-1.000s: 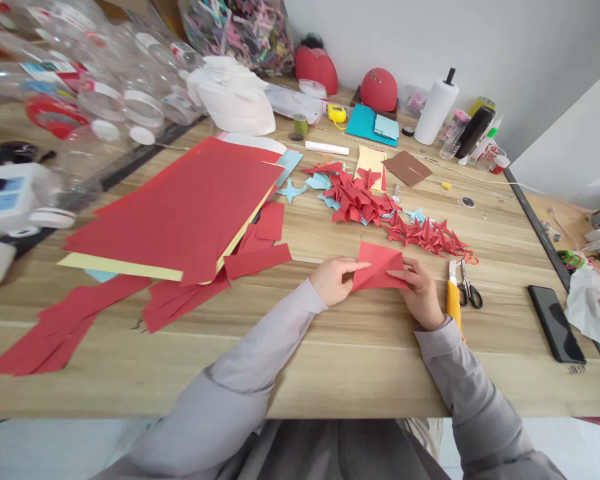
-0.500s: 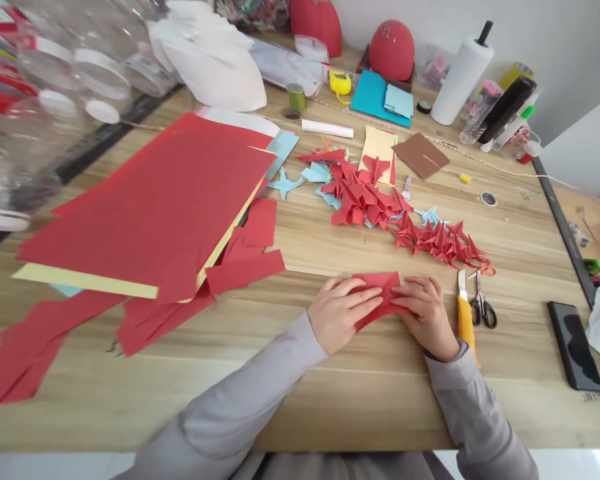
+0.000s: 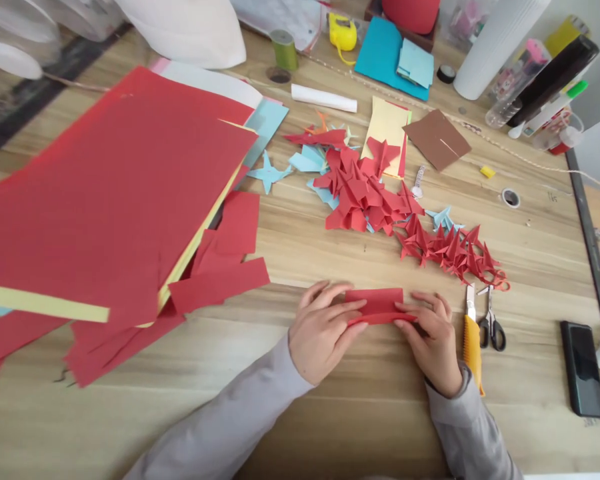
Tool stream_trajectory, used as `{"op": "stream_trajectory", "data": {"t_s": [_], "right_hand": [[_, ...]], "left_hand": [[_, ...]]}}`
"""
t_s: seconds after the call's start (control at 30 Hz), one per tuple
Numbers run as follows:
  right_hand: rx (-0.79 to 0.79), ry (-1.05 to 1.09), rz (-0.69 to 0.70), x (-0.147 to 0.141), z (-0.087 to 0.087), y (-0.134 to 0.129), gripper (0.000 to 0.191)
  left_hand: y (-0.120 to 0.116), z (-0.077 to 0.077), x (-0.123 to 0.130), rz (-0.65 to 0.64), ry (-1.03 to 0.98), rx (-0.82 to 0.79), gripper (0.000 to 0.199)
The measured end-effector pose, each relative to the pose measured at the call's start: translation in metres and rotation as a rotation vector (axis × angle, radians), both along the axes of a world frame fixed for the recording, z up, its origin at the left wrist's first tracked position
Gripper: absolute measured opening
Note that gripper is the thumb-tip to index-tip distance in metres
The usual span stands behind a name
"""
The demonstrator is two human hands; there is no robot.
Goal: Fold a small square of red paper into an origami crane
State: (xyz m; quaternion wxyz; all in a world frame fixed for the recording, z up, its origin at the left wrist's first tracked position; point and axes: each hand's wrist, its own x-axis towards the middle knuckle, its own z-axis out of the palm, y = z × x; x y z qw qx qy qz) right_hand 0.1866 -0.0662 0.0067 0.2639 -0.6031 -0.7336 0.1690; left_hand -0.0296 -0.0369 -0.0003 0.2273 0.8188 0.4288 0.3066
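Note:
A small red paper (image 3: pixel 380 305) lies between my hands, its near edge folded up along its width. My left hand (image 3: pixel 325 330) pinches its left end, thumb below and fingers on top. The right end is held between thumb and fingers of my right hand (image 3: pixel 433 337). Beyond the hands lies a heap of folded red paper shapes (image 3: pixel 360 190), with a row of pointed red ones (image 3: pixel 445 250) to its right. Scissors (image 3: pixel 491 327) and a yellow-handled cutter (image 3: pixel 473 340) lie just right of my right hand.
Large red sheets (image 3: pixel 130 193) cover the left side, with cut red strips (image 3: pixel 220 283) beside them. A phone (image 3: pixel 583 367) lies at the right. Farther back are a brown square (image 3: pixel 437 140), a yellow tape measure (image 3: pixel 343 33), a green spool (image 3: pixel 284 50) and a white roll (image 3: pixel 497 47).
The camera view has shifted closer. The red paper, tilted and partly covered before, now lies level with its near edge folded up, and my left thumb has come to its near edge.

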Motion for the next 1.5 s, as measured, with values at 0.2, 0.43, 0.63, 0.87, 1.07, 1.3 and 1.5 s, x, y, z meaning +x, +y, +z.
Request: {"op": "stream_trajectory", "data": {"t_s": [0.2, 0.43, 0.63, 0.87, 1.07, 1.3, 1.5], "right_hand": [[0.006, -0.005, -0.128, -0.008, -0.001, 0.001, 0.008], [0.016, -0.02, -0.134, -0.013, 0.002, 0.002, 0.016], [0.026, -0.02, -0.188, -0.017, 0.003, 0.002, 0.012], [0.02, -0.077, -0.173, -0.017, 0.0, 0.004, 0.011], [0.034, -0.095, -0.178, -0.019, 0.0, 0.004, 0.008], [0.059, -0.078, -0.21, -0.02, 0.0, 0.004, 0.01], [0.063, -0.068, -0.217, -0.02, 0.001, 0.003, 0.011]], "left_hand": [[-0.004, 0.006, 0.008, 0.199, -0.055, -0.099, 0.028], [-0.007, 0.009, 0.01, 0.269, -0.108, -0.122, 0.044], [-0.005, 0.006, 0.011, 0.312, -0.065, -0.076, 0.049], [-0.013, 0.015, 0.015, 0.333, 0.082, 0.086, 0.045], [-0.046, 0.013, 0.033, 0.082, 0.267, 0.193, 0.038], [-0.051, -0.001, 0.036, 0.059, 0.341, 0.123, 0.048], [-0.053, -0.004, 0.035, 0.04, 0.381, 0.08, 0.054]]}}
